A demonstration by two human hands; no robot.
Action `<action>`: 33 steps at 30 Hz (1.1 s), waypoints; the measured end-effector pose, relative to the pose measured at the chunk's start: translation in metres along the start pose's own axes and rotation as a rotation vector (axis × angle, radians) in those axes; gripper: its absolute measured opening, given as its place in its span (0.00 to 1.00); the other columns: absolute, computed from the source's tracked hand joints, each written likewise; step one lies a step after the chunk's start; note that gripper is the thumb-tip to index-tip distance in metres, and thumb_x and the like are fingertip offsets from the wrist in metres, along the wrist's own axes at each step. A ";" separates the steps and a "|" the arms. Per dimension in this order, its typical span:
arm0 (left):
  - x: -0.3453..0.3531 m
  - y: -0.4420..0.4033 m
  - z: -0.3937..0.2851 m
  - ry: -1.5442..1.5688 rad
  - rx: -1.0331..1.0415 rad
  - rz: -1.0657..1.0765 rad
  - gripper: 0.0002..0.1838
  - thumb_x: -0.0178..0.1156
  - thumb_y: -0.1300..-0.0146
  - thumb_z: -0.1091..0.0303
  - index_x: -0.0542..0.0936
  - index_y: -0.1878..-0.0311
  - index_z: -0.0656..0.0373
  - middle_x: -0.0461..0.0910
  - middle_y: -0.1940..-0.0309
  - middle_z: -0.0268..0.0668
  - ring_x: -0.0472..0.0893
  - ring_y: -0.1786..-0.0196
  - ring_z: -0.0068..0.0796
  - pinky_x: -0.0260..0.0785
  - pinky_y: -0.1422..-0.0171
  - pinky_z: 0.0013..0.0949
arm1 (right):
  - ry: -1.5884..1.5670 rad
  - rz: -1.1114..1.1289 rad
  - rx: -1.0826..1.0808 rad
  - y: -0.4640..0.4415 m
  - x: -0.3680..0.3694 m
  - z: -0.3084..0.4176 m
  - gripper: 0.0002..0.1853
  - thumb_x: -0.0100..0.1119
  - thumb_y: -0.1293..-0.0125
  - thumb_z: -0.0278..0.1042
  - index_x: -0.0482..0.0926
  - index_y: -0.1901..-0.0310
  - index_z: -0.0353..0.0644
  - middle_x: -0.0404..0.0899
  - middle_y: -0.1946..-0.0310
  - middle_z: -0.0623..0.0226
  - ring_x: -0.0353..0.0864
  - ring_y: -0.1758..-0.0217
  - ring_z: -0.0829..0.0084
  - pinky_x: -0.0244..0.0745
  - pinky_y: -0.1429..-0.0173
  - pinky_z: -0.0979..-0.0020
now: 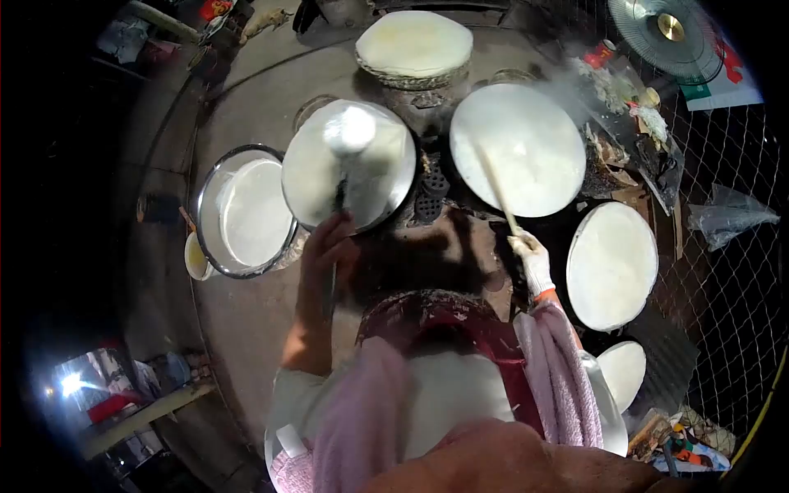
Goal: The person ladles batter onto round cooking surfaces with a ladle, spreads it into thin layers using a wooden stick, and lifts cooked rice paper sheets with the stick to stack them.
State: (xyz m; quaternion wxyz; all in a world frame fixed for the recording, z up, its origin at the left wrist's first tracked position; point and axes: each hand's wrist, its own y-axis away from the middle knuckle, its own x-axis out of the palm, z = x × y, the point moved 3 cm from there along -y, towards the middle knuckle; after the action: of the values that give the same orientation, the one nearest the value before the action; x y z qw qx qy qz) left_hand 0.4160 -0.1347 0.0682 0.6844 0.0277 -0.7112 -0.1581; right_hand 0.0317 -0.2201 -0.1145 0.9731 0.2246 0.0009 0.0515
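Note:
My left hand (330, 242) is closed round the dark handle of a ladle (350, 131), whose bright round bowl is over the left griddle (386, 193). A thin pale layer covers that griddle. On the right, my right hand (530, 255), in a white glove, grips a pale stick (498, 185). The stick's far end lies over the white sheet on the right round griddle (538, 148). Left of the left griddle, a metal-rimmed basin (210, 234) holds white batter (255, 214).
A stack of round pale sheets (415, 45) stands at the back. Another round sheet (612, 267) and a smaller one (622, 374) are at the right. A fan (670, 29) hangs by wire mesh. Perforated dark blocks (430, 197) sit between the griddles. A small tub (196, 256) is beside the basin.

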 end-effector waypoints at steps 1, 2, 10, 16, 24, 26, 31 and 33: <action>-0.003 0.015 -0.020 -0.044 0.038 -0.001 0.14 0.38 0.24 0.67 0.68 0.49 0.68 0.63 0.80 0.29 0.62 0.88 0.16 0.58 0.84 0.22 | 0.077 0.089 0.001 -0.007 0.024 -0.007 0.15 0.61 0.36 0.31 0.78 0.48 0.38 0.77 0.65 0.78 0.71 0.66 0.86 0.66 0.60 0.82; -0.010 0.033 -0.041 -0.085 0.075 0.003 0.14 0.39 0.24 0.67 0.68 0.49 0.68 0.63 0.80 0.29 0.62 0.88 0.16 0.58 0.84 0.22 | 0.005 0.100 0.034 -0.008 0.059 0.004 0.15 0.61 0.36 0.32 0.78 0.48 0.37 0.78 0.63 0.76 0.72 0.64 0.85 0.67 0.58 0.82; -0.107 0.188 -0.186 -0.175 0.350 -0.140 0.14 0.38 0.24 0.65 0.68 0.48 0.66 0.63 0.78 0.28 0.61 0.88 0.16 0.56 0.79 0.22 | -0.001 0.030 -0.117 -0.125 0.276 0.040 0.18 0.72 0.46 0.44 0.73 0.62 0.47 0.71 0.78 0.76 0.55 0.90 0.83 0.48 0.88 0.76; -0.139 0.257 -0.234 -0.116 0.443 -0.362 0.13 0.43 0.26 0.61 0.70 0.51 0.61 0.60 0.80 0.23 0.57 0.89 0.13 0.51 0.81 0.22 | 0.604 -0.244 -0.236 -0.168 0.315 0.065 0.20 0.69 0.53 0.27 0.78 0.55 0.36 0.80 0.68 0.67 0.78 0.69 0.73 0.74 0.63 0.71; -0.162 0.262 -0.259 -0.110 0.495 -0.303 0.16 0.37 0.23 0.63 0.68 0.47 0.66 0.62 0.77 0.27 0.62 0.86 0.15 0.54 0.75 0.24 | 0.264 0.001 -0.422 -0.093 0.381 0.193 0.16 0.64 0.47 0.23 0.77 0.55 0.33 0.79 0.75 0.70 0.71 0.81 0.80 0.67 0.77 0.77; -0.165 0.254 -0.260 -0.075 0.496 -0.255 0.16 0.38 0.23 0.63 0.68 0.47 0.67 0.63 0.77 0.27 0.63 0.85 0.15 0.54 0.75 0.24 | 0.254 -0.012 -0.309 -0.080 0.392 0.238 0.14 0.63 0.47 0.22 0.78 0.57 0.35 0.79 0.76 0.68 0.70 0.83 0.80 0.63 0.81 0.77; -0.159 0.236 -0.252 -0.094 0.562 -0.325 0.17 0.37 0.23 0.63 0.68 0.47 0.67 0.65 0.76 0.28 0.64 0.85 0.15 0.57 0.76 0.25 | 0.293 0.100 -0.434 -0.161 0.373 0.316 0.16 0.61 0.46 0.22 0.79 0.54 0.34 0.81 0.71 0.67 0.77 0.72 0.78 0.73 0.66 0.77; -0.153 0.225 -0.247 -0.084 0.580 -0.298 0.17 0.37 0.23 0.63 0.68 0.47 0.67 0.66 0.76 0.28 0.65 0.86 0.15 0.58 0.76 0.26 | 0.638 0.018 -0.628 -0.215 0.356 0.357 0.19 0.68 0.50 0.28 0.80 0.54 0.35 0.82 0.69 0.64 0.77 0.72 0.77 0.73 0.67 0.74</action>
State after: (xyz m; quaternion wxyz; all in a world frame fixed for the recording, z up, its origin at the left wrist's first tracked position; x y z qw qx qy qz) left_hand 0.7081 0.0717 -0.0171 0.5874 0.3185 -0.7424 -0.0485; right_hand 0.4157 -0.5320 0.1200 0.9446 -0.1088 0.2836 0.1245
